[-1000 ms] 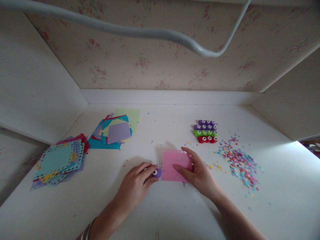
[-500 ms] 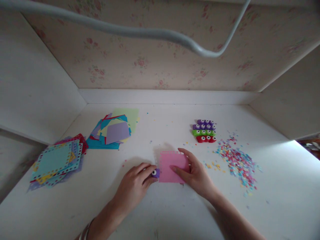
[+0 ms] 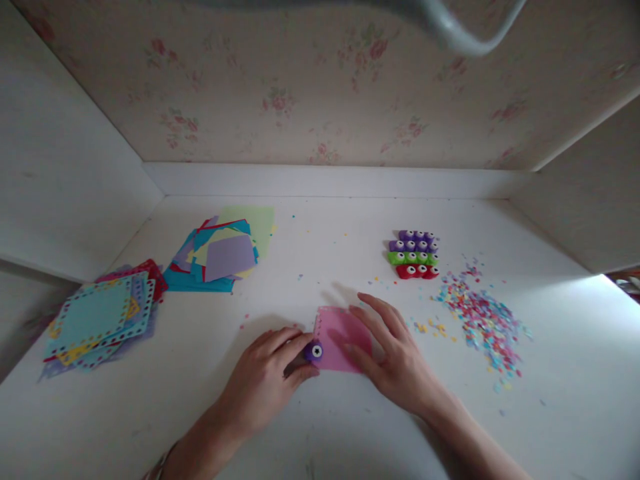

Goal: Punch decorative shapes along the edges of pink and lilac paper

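Observation:
Fingers and thumb of my left hand (image 3: pixel 267 363) are closed about a small purple paper punch (image 3: pixel 314 351) with a star on its round white button. The punch sits at the left edge of a square of pink paper (image 3: pixel 340 350), toward its lower corner. Small notches run along that paper's left and top edges. Over the right part of the square is my right hand (image 3: pixel 395 347), its fingers spread and slightly blurred. Whether its fingertips touch the paper I cannot tell.
Several purple, green and red punches (image 3: pixel 413 258) stand in rows at the back right. Punched confetti (image 3: pixel 485 320) is heaped right of them. Plain coloured sheets (image 3: pixel 230 257) lie at the back left, and a stack of edge-punched squares (image 3: pixel 93 318) lies at the far left. A pale tube (image 3: pixel 465 37) crosses overhead.
My right hand has loosened from the pink paper, its fingers now spread. The punch's button has tipped more toward me, and my left thumb and index finger are further apart. The view has tilted slightly.

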{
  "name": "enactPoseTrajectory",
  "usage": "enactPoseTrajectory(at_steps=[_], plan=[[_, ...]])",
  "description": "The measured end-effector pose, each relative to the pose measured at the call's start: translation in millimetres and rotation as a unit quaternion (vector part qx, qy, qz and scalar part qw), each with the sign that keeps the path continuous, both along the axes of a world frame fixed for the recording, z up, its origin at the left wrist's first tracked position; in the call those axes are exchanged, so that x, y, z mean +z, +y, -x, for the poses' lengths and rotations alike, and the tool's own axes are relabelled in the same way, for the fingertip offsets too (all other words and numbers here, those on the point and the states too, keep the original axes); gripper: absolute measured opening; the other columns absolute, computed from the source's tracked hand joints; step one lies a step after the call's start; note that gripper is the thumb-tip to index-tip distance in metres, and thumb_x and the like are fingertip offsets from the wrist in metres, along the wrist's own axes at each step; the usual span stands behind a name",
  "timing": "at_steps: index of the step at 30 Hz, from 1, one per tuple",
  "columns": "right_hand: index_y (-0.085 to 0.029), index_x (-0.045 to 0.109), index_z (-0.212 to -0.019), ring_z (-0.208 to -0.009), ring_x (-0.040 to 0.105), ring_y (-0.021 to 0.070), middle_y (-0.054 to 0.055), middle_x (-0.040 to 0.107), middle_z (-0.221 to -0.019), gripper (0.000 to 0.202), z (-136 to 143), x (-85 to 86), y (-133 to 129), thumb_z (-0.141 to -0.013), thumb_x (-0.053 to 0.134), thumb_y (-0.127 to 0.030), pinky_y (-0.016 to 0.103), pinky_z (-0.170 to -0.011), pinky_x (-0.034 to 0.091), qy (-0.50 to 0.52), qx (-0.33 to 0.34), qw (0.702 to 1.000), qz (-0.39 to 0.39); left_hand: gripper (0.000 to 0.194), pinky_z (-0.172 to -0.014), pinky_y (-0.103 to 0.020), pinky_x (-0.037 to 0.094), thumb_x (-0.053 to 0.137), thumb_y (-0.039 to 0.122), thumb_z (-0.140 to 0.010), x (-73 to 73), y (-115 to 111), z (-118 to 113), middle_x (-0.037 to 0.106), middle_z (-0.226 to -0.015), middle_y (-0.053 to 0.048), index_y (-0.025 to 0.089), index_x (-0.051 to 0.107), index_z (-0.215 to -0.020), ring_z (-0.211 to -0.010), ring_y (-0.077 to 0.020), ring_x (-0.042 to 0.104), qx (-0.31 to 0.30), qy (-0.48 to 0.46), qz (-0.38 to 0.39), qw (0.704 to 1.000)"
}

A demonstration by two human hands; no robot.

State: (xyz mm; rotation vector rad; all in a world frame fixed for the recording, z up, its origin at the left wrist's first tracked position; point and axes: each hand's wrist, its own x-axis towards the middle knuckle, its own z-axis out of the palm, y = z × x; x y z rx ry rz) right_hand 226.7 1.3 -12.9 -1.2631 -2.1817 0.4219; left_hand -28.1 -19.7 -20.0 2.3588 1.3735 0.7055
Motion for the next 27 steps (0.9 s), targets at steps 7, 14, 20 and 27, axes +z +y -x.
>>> enactPoseTrajectory(at_steps=[7, 14, 20, 27], plan=[[-0.024, 0.059, -0.134, -0.135, 0.05, 0.0268, 0.007, 0.06, -0.14, 0.038, -1.8, -1.9, -0.4, -0.096, 0.057, -0.026, 0.058, -0.117, 0.032, -0.113, 0.104, 0.988, 0.015, 0.024, -0.089, -0.042, 0.057, 0.061, 0.028, -0.096, 9.8, -2.1, -0.5, 0.074, -0.108, -0.004, 0.024, 0.067, -0.118, -0.093, -0.0215, 0.069, -0.012, -0.004, 0.028, 1.0], [-0.023, 0.061, -0.133, -0.137, 0.048, 0.027, 0.006, 0.058, -0.142, 0.038, -0.7, -2.5, 2.7, -0.095, 0.058, -0.025, 0.056, -0.118, 0.032, -0.124, 0.096, 0.988, 0.009, 0.018, -0.081, -0.036, 0.057, 0.062, 0.025, -0.095, 14.5, 2.5, -0.4, 0.076, -0.101, -0.002, 0.022, 0.068, -0.112, -0.088, -0.0195, 0.071, -0.019, -0.018, 0.015, 1.0], [-0.022, 0.059, -0.135, -0.139, 0.046, 0.0266, 0.005, 0.056, -0.144, 0.039, -2.1, -3.2, 3.8, -0.095, 0.058, -0.025, 0.056, -0.12, 0.029, -0.138, 0.103, 0.985, 0.001, 0.018, -0.079, -0.035, 0.058, 0.059, 0.024, -0.097, 18.2, 4.5, -2.7, 0.076, -0.1, -0.002, 0.021, 0.069, -0.111, -0.085, -0.0183, 0.071, -0.025, -0.012, 0.005, 1.0], [-0.025, 0.059, -0.135, -0.138, 0.046, 0.0274, 0.004, 0.057, -0.144, 0.041, -3.0, -3.3, 5.2, -0.094, 0.059, -0.025, 0.055, -0.121, 0.027, -0.129, 0.109, 0.986, 0.017, 0.019, -0.082, -0.036, 0.058, 0.058, 0.025, -0.097, 16.5, 3.0, 0.0, 0.076, -0.102, -0.002, 0.023, 0.068, -0.113, -0.087, -0.019, 0.071, -0.027, 0.015, 0.029, 0.999]])
